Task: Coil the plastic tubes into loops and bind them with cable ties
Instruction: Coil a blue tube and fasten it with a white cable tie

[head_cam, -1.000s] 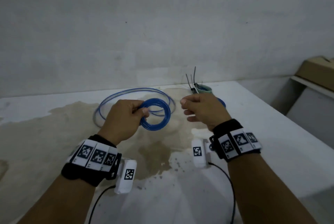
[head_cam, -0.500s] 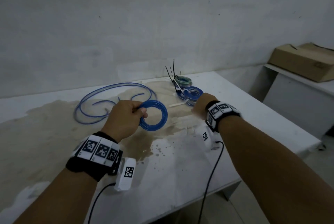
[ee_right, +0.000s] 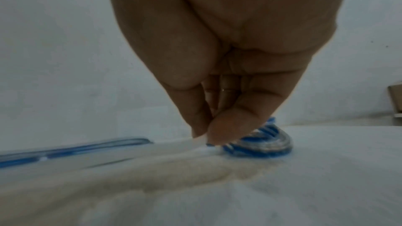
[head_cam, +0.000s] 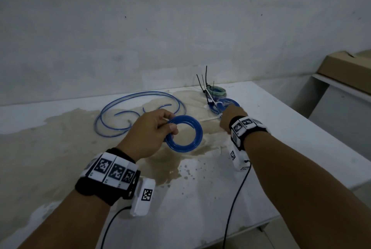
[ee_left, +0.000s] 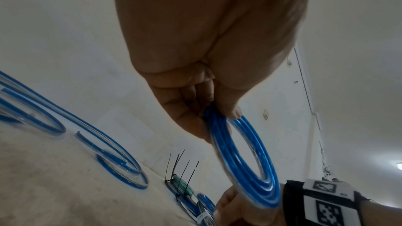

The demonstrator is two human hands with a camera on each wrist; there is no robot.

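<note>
Meanwhile, left hand [head_cam: 149,130] grips the blue tube coil [head_cam: 185,133] so it stays wound; right hand [head_cam: 230,118] pinches a white cable tie [head_cam: 210,118].

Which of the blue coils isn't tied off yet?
The coil gripped in the left hand carries no tie; the blue coil by the right hand lies bound with a white tie.
</note>
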